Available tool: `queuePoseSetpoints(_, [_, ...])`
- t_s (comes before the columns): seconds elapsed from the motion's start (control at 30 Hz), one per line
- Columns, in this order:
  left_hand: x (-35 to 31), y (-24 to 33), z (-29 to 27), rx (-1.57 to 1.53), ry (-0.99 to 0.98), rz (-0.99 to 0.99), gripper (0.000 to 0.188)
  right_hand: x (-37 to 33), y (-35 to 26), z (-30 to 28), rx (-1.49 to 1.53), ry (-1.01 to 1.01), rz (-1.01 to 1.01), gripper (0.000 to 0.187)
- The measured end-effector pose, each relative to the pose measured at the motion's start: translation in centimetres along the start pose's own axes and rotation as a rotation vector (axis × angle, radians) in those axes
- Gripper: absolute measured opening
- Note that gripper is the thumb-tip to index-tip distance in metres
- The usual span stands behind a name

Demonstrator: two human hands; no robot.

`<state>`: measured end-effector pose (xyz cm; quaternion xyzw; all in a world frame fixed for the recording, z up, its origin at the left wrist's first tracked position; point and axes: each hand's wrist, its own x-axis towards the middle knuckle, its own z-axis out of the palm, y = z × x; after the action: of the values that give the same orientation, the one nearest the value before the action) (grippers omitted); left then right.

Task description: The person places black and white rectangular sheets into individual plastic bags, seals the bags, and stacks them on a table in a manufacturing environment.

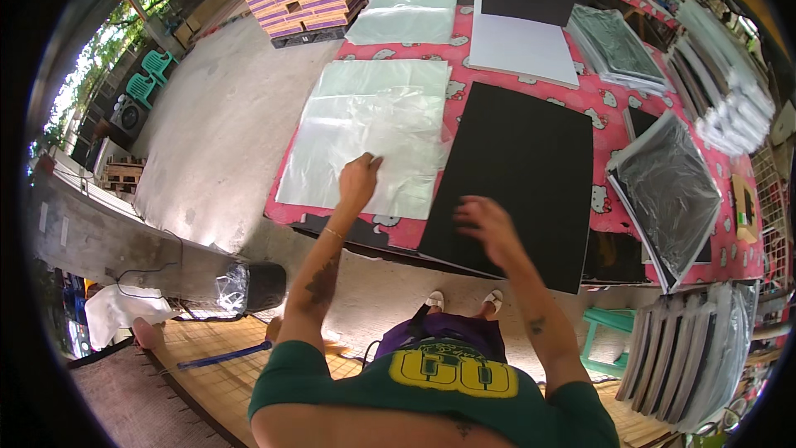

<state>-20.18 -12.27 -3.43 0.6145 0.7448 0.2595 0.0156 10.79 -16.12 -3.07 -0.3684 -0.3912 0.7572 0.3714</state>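
Touching plastic (377, 104), seemingly, left hand (360, 180); right hand (490, 228) over black board (526, 149).

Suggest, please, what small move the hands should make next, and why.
Probably the left hand should pinch and gently lift the top layer of the clear plastic: its curled fingers are right at the plastic, though a firm grip can't be confirmed. The right hand is over the black board beside it, fingers spread, seemingly free to help.

Left hand (360, 182) over plastic sheets (373, 120)
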Motion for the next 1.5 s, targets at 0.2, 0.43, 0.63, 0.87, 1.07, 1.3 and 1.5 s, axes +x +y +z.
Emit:
queuePoseSetpoints(0.2, [-1.1, 6.8, -5.8, -0.722, -0.110, 0.046, 0.040, 6.5, 4.8, 9.1, 0.140, -0.077, -0.158, 0.045])
queuePoseSetpoints(0.43, [0.0, 9.5, -8.5, -0.775, -0.037, 0.077, 0.045, -1.0, 0.4, 9.4, -0.261, 0.516, -0.588, 0.024])
queuePoseSetpoints(0.63, [-3.7, 17.8, -10.2, -1.293, -0.774, 0.063, 0.032, -4.4, -0.6, 8.1, 0.147, 0.359, -0.509, 0.025])
queuePoseSetpoints(0.87, [-8.2, 17.8, -3.9, -0.975, -0.266, 0.334, 0.013, -8.4, -0.9, 4.2, 0.368, 0.404, -0.593, 0.015])
queuePoseSetpoints(1.07, [-5.6, 16.9, -4.6, -0.993, -0.234, 0.308, 0.017, -12.1, -2.3, 2.1, 0.512, 0.359, -0.658, 0.026])
queuePoseSetpoints(1.3, [-7.3, 19.0, -3.9, -0.860, -0.222, 0.528, 0.012, -11.4, -3.1, 1.2, 0.339, 0.303, -0.583, 0.006])
queuePoseSetpoints(1.5, [-3.1, 10.6, -1.9, -0.345, 0.252, 0.076, 0.003, -15.8, -2.1, -1.3, 0.627, 0.088, -0.699, 0.025])
